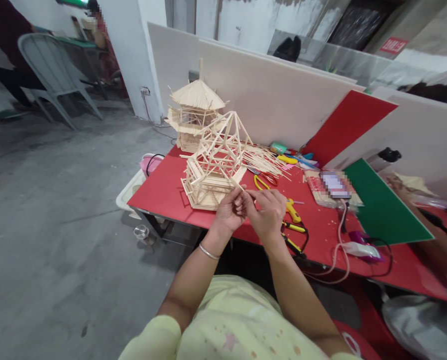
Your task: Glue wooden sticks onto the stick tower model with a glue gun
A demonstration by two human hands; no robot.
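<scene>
My left hand (231, 206) and my right hand (265, 210) are close together at the table's front edge, fingers closed in a pinch. Between them is a thin wooden stick (239, 185), mostly hidden by the fingers. Just behind my hands stands an open pavilion frame (216, 170) built of wooden sticks, its pointed top still bare struts. A second stick pavilion (197, 100) with a covered cone roof is behind it. Loose wooden sticks (264, 159) lie in a pile to the right of the frame.
On the red table (156, 192) lie scissors (261, 181), a yellow glue gun (293, 212), yellow-black pliers (294, 227), packed sticks with a phone (335, 185) on top, and cables. A green board (384, 210) leans at right. White partitions (253, 90) border the back. Other people sit nearby.
</scene>
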